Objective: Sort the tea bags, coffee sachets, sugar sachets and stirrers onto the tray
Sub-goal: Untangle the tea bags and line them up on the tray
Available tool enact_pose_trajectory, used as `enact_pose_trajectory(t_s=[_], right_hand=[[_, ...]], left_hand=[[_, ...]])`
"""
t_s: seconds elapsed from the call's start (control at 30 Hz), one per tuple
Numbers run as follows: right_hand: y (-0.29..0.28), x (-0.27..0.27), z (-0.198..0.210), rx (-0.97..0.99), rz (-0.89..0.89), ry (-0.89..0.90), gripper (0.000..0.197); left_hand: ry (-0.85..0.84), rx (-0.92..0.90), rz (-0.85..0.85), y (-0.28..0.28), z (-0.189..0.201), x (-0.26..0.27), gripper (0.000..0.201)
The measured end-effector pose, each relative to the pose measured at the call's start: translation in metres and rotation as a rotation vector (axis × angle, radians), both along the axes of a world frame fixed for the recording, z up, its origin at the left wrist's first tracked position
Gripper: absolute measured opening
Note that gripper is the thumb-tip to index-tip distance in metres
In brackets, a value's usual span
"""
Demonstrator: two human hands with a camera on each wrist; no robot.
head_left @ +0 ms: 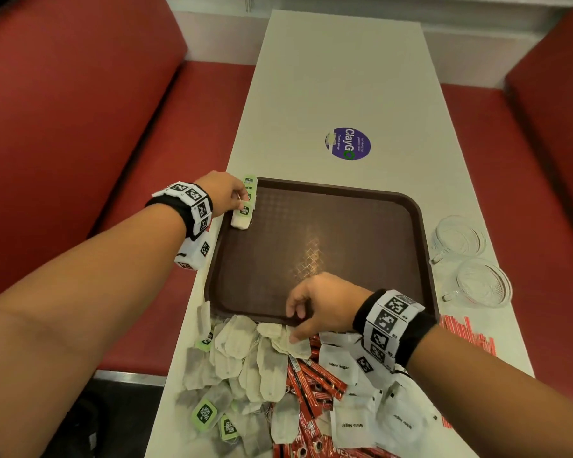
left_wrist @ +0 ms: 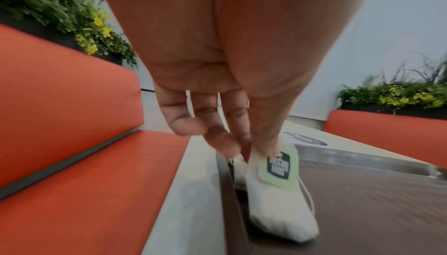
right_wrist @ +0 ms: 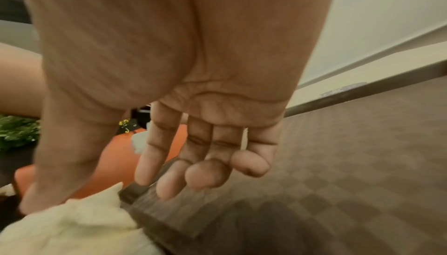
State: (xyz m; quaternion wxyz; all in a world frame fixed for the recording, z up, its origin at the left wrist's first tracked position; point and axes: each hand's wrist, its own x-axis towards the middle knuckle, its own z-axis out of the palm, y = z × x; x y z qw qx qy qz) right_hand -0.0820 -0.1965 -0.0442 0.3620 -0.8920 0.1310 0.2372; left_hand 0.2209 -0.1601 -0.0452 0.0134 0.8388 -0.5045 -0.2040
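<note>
Tea bags (head_left: 245, 355) lie in a loose heap on the near end of the white table (head_left: 344, 77), just short of the brown tray (head_left: 420, 226), with some of them overlapping the tray's near rim. One tea bag with a green tag (left_wrist: 278, 188) hangs at the tray's far-left corner, its lower end on or just above the tray floor beside the left rim; the left hand (head_left: 224, 190) pinches its upper end between thumb and fingertips, the other fingers loosely curled. Behind it in the head view more green tags (head_left: 250, 181) stand along the same corner, though the picture is too small to tell how many bags are there. The right hand (head_left: 325, 302) hovers over the tray's near rim with its fingers (right_wrist: 205, 175) relaxed and slightly bent, holding nothing; its thumb (head_left: 300, 335) reaches down to the topmost bags of the heap and seems to touch one, but the blur in the wrist view leaves that uncertain. Red coffee sachets (head_left: 315, 381) lie jumbled just to the right of the tea bags, partly under them. White sugar sachets (head_left: 341, 365) printed "White Sugar" lie further right, below the right wrist. Red stirrers (head_left: 467, 335) lie in a bunch at the table's right edge, near the tray's near-right corner. Two clear glass cups (head_left: 470, 259) sit on the table just beside the tray's right rim. A round purple sticker (head_left: 349, 143) is on the table beyond the tray. Red bench seats (head_left: 63, 110) flank the table on both sides.
</note>
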Motion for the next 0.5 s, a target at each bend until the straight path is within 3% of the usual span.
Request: enact_pose_trajectory(t_s=[0.2,0.37,0.5], right_hand=[[0.017,-0.005,0.001,-0.109,0.127,0.025,0.055],[0.023,-0.008,-0.002,-0.167,0.183,0.015,0.051],[0.027,-0.007,-0.002,-0.191,0.205,0.013,0.053]], left_hand=[[-0.036,0.008,0.106,-0.019,-0.010,0.004,0.019],[-0.115,-0.021,0.180,-0.025,-0.011,-0.002,0.014],[-0.152,0.088,0.077,-0.030,-0.011,-0.018,0.037]])
